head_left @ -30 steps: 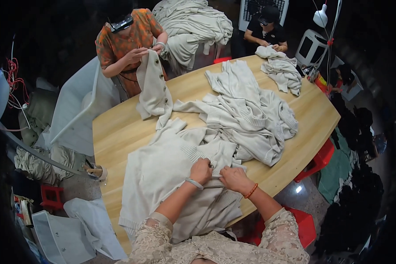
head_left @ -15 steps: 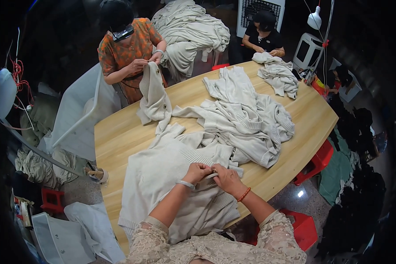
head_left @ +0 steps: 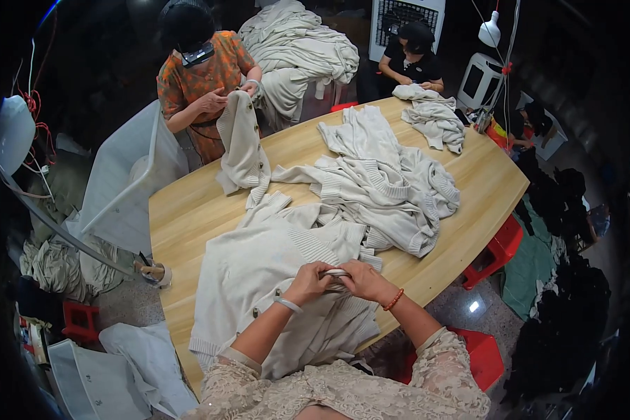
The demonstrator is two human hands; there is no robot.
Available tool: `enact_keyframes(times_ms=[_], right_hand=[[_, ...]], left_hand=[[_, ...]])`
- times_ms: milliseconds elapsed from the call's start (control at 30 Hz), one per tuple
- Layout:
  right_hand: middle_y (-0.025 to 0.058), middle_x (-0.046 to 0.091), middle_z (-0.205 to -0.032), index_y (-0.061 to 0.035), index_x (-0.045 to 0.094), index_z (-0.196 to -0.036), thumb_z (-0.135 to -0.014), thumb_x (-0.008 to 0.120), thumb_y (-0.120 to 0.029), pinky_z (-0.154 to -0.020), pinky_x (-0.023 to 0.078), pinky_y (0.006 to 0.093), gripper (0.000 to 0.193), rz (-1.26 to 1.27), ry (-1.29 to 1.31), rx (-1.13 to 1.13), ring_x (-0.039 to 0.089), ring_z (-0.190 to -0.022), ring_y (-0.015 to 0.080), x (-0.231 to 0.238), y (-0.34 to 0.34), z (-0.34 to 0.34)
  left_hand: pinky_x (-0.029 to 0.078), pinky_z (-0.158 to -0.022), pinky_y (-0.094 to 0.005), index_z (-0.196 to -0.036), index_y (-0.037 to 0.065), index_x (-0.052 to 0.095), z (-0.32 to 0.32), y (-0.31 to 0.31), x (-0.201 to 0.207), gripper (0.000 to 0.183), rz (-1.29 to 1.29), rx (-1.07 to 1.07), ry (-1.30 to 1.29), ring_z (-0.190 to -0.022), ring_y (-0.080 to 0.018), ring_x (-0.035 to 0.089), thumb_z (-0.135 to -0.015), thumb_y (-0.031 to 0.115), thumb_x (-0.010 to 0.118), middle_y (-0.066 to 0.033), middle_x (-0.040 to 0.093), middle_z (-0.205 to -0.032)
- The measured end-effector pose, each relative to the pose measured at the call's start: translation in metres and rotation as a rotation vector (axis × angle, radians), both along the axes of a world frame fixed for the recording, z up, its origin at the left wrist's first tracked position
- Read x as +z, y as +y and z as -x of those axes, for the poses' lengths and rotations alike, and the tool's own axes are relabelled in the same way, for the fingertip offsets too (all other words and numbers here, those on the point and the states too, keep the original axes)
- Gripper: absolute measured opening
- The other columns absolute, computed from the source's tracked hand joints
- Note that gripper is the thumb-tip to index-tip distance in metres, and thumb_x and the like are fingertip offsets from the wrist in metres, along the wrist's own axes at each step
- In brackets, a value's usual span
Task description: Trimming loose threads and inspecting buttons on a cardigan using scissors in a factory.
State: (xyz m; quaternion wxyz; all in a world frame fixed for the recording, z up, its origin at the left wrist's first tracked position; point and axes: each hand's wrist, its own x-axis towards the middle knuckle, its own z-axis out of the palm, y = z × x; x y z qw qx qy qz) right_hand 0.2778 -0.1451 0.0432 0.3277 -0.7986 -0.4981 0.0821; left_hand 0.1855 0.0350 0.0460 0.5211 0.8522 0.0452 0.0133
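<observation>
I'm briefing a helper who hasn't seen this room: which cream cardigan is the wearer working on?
On the oval wooden table, find the near edge. The cardigan lies spread flat there, under the left hand and right hand. The neighbouring knits lie heaped mid-table.

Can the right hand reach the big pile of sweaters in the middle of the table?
Probably yes. The right hand is at the cream cardigan, and the sweater pile lies just beyond it on the wooden table, with nothing between. But both hands are busy pinching the cardigan.

No packages, labels, signs or screens to be seen, only knitwear on a wooden table
</observation>
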Motion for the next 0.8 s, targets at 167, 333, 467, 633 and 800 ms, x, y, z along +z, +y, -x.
enact_keyframes(times_ms=[167,333,467,633,800], right_hand=[[0.0180,0.060,-0.096,-0.0027,0.058,-0.105,-0.084,0.054,-0.007,-0.079,0.048,0.0444,0.022,-0.043,0.043,0.020,0.059,-0.089,0.0387,0.001,0.001,0.004],[0.0172,0.061,-0.090,-0.0019,0.061,-0.095,-0.081,0.052,-0.001,-0.074,0.049,0.0427,0.017,-0.074,0.008,0.002,0.060,-0.083,0.0374,0.006,0.002,0.011],[0.0172,0.061,-0.086,-0.0017,0.062,-0.091,-0.080,0.054,-0.002,-0.072,0.049,0.0414,0.014,-0.107,0.063,0.090,0.061,-0.081,0.0368,0.021,0.003,0.019],[0.0050,0.062,-0.074,0.0011,0.061,-0.094,-0.084,0.061,-0.009,-0.063,0.047,0.0276,0.015,0.073,0.623,0.148,0.058,-0.067,0.0122,0.052,0.000,0.029],[-0.0053,0.057,-0.087,-0.0042,0.057,-0.107,-0.093,0.054,-0.013,-0.066,0.043,0.0194,0.017,-0.245,1.110,0.198,0.050,-0.076,0.0009,0.047,0.005,0.015]], left_hand=[[0.050,-0.069,-0.0263,-0.100,-0.003,0.067,0.005,0.002,-0.008,0.022,0.032,0.039,-0.038,-0.073,-0.0114,0.061,-0.082,0.005,0.058,-0.0104,0.069,-0.084],[0.048,-0.066,-0.0239,-0.099,-0.003,0.066,0.014,0.004,-0.008,0.020,0.166,0.006,0.006,-0.071,-0.0080,0.058,-0.083,0.001,0.054,-0.0042,0.067,-0.081],[0.047,-0.065,-0.0219,-0.100,-0.003,0.064,0.026,0.014,-0.014,0.019,0.408,-0.054,0.128,-0.073,-0.0061,0.057,-0.084,-0.001,0.054,-0.0006,0.065,-0.085],[0.047,-0.063,-0.0208,-0.099,-0.001,0.063,0.044,0.016,0.005,0.015,0.490,-0.007,0.086,-0.071,-0.0048,0.056,-0.085,0.004,0.060,-0.0004,0.064,-0.081],[0.045,-0.068,-0.0214,-0.113,0.002,0.060,0.050,0.022,0.006,0.030,0.214,0.143,-0.248,-0.080,-0.0059,0.052,-0.087,0.013,0.068,0.0000,0.059,-0.094]])
